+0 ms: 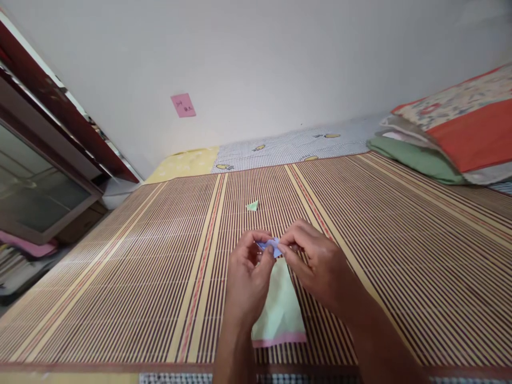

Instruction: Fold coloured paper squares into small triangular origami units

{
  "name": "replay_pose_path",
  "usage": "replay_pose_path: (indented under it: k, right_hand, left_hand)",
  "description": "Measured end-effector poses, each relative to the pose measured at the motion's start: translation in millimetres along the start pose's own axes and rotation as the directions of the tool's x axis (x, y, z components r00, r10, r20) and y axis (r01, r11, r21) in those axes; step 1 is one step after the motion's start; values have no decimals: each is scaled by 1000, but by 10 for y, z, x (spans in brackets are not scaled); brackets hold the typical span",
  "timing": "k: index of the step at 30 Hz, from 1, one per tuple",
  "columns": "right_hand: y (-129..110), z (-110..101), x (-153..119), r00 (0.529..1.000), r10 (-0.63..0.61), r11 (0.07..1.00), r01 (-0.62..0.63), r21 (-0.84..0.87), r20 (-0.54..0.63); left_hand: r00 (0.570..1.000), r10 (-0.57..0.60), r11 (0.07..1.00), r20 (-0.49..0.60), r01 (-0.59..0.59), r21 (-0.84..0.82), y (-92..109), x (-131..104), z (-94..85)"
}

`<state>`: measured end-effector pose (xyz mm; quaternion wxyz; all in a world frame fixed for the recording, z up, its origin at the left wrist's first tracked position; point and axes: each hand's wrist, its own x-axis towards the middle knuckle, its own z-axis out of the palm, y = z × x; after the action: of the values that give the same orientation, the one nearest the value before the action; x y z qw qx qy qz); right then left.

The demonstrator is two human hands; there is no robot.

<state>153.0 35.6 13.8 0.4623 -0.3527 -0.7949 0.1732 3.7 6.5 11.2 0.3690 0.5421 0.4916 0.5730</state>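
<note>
A small piece of blue-violet paper (275,246) is pinched between both hands, raised over the striped mat. My left hand (248,266) grips its left part between thumb and fingers. On the other side, my right hand (316,258) pinches the right edge, its fingertips close to the left thumb. Folds in the paper are partly hidden by the fingers. Beneath the hands lies a pale green sheet (282,304) with a pink strip along its near edge. Farther off, a small folded green paper piece (253,206) rests on the mat.
The striped bamboo mat (152,277) covers the bed. Behind it runs a patterned bedsheet (276,146) along the white wall, where a pink note (183,105) is stuck. Pillows (468,133) and a green folded cloth (416,160) are stacked at right. A glass-fronted cabinet (40,186) stands at left.
</note>
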Motion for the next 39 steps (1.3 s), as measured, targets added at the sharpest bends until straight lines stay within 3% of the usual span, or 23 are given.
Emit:
replay_pose_path:
  k: [4,7,13,17,26,31,39]
  right_hand:
    - [35,-55,-2,999,-29,999,28,21,25]
    - [37,-54,2,999,-37,999,37,23,8]
    - [-40,3,8,997,-64,997,66,48,-41]
    - [-57,35,9,993,-49,998,52,21,-109]
    - [-19,-14,31,963,-117,991,97,-91,-241]
    - [26,-10,30,969,-170,980,148,-132,-176]
    - [-39,32,28,974,-149,967,107,-231,-172]
  left_hand:
    - [997,-33,999,63,36,-40,15,-9,-53]
    - [998,-25,1000,51,25,1,26,-22,-42]
    - [987,160,960,-29,-149,236,84,-40,55]
    - [968,245,933,-54,-220,285,97,-47,105]
    - [965,229,937,-124,-184,296,59,-44,132]
    - [952,270,919,-147,-209,335,42,-42,144]
    - [950,270,922,-159,-207,327,62,-71,204]
